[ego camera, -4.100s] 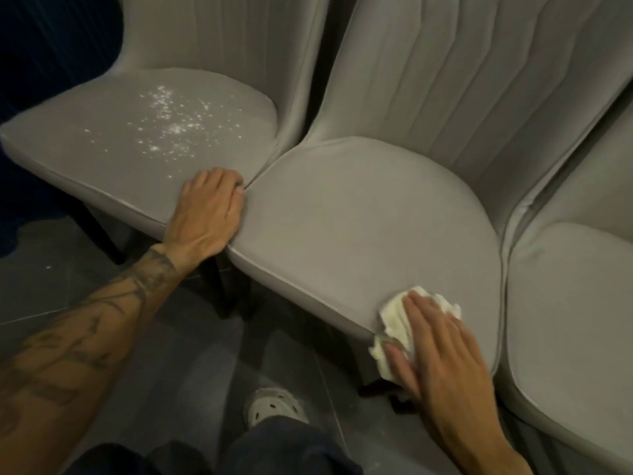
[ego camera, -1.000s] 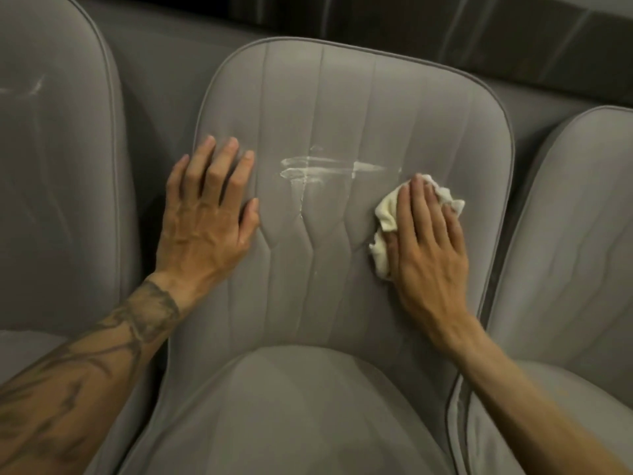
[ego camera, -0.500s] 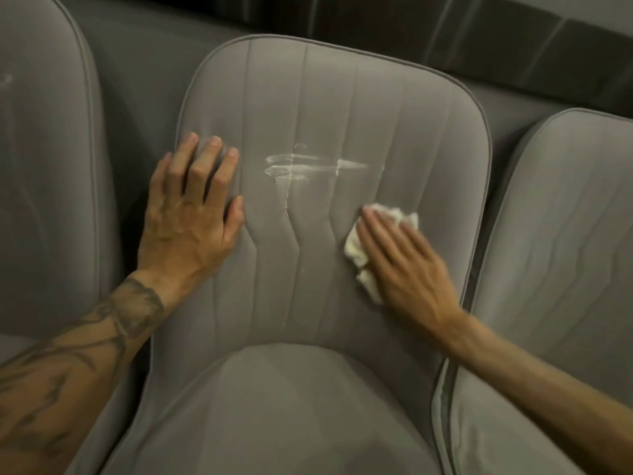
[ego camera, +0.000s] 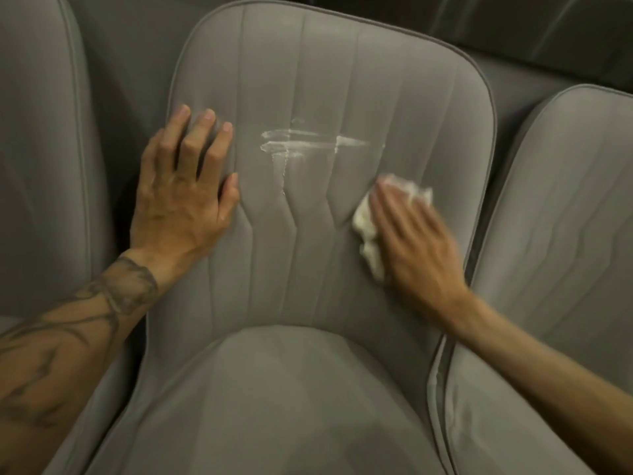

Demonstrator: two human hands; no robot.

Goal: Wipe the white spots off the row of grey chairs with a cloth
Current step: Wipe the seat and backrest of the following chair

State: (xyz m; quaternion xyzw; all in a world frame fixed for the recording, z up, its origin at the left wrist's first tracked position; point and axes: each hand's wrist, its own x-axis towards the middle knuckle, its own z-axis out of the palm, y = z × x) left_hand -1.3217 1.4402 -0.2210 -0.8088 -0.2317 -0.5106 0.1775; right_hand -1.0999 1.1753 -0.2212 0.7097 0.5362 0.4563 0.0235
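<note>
The middle chair (ego camera: 308, 73) fills most of the view, a grey upholstered seat with vertical stitched channels down its backrest that kink into a zigzag partway down. White smears (ego camera: 301, 142) mark the centre of the backrest: two roughly horizontal streaks, one above the other, with a thinner faint trail running down a stitch line below them. The smears lie between the two hands, above and to the left of the right hand and just to the right of the left hand's fingertips. The seat cushion (ego camera: 274, 399) below shows no clear white marks.

The right hand (ego camera: 411, 241) lies flat with fingers extended and close together, pressing a crumpled white cloth (ego camera: 366, 231) against the backrest. The cloth shows past the hand on its left side and beyond the fingertips; the rest is covered by the palm. The hand and cloth are motion-blurred. Nothing lies between the cloth and the smears.

The left hand (ego camera: 181, 193) rests open and flat on the left edge of the same backrest, fingers slightly spread and pointing up, holding nothing. Its forearm bears dark tattoo markings.

A second grey chair (ego camera: 37, 149) stands just left of the left hand, and a third (ego camera: 555, 234) just right of the right hand, both touching or nearly touching the middle chair. Whether these carry spots cannot be told.
</note>
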